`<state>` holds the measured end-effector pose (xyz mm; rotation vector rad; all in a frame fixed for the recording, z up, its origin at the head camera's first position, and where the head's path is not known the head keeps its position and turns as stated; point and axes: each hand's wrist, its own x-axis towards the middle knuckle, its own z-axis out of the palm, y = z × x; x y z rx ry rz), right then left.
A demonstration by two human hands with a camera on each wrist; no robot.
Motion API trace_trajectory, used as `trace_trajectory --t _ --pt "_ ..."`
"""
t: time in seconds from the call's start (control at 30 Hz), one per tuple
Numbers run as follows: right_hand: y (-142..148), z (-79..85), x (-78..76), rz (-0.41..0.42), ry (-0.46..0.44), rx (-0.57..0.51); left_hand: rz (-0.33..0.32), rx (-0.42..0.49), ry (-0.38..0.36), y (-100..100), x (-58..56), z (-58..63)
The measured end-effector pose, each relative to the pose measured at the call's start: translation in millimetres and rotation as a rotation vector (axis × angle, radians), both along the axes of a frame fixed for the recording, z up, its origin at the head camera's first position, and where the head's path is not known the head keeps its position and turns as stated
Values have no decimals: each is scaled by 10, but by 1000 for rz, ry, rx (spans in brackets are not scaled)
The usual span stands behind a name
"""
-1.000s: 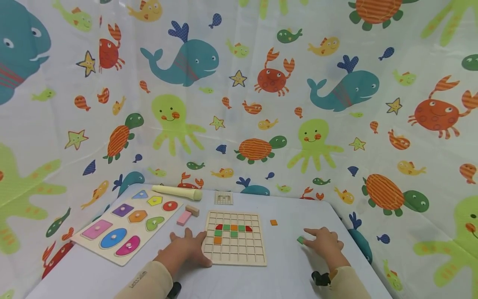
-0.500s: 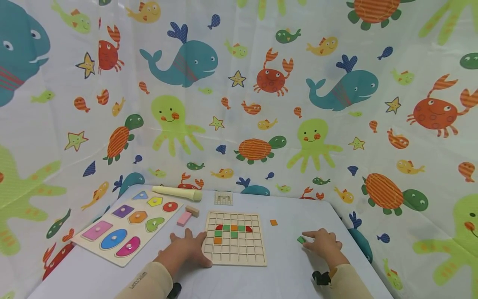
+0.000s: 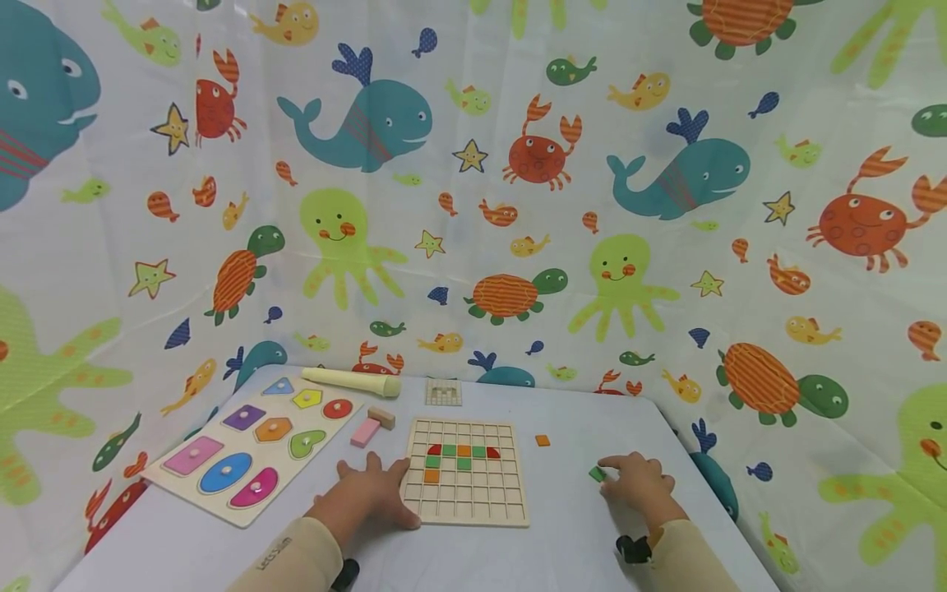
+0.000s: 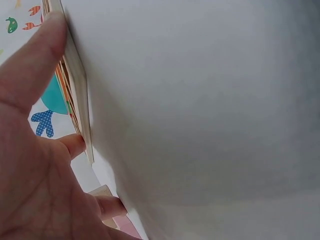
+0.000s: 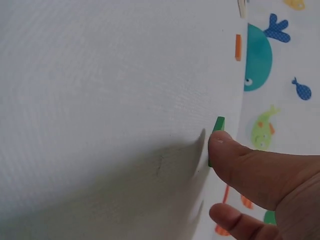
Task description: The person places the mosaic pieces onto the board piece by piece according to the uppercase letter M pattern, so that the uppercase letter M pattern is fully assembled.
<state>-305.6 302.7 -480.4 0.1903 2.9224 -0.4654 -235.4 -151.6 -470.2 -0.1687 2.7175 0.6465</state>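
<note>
A wooden grid board (image 3: 488, 506) lies in the middle of the white table in the head view. Red, green and orange tiles sit in some of its cells. My left hand (image 3: 370, 491) has its fingers spread, with the thumb and a fingertip touching the left edge of the board (image 4: 80, 95). On the right of the table, my right hand (image 3: 640, 481) pinches a green square tile (image 3: 597, 474) between thumb and index finger. In the right wrist view the thumb covers part of that green tile (image 5: 219, 125), and the index finger is hidden.
An orange tile (image 3: 543, 441) lies right of the board. Behind the left hand are a pink block (image 3: 364, 432) and a tan block (image 3: 381, 416). A shape puzzle board (image 3: 196, 485), a pale yellow microphone-shaped toy (image 3: 348, 379) and a small wooden piece (image 3: 443, 393) lie farther back.
The right index finger has come down toward the thumb, closing around the green tile, which has barely moved. The left hand and the board have stayed put.
</note>
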Motion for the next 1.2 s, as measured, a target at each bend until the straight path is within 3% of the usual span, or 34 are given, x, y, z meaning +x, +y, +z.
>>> trace_trajectory --t 0.8,1.0,1.2 --pt "-144 -69 -63 -21 75 59 2 -1 -5 18 -12 -4" --pt "-342 10 -5 -25 93 65 0 -19 -3 4 -25 -19" --pt "-618 22 47 -33 167 65 3 -17 -6 -2 -36 -23"
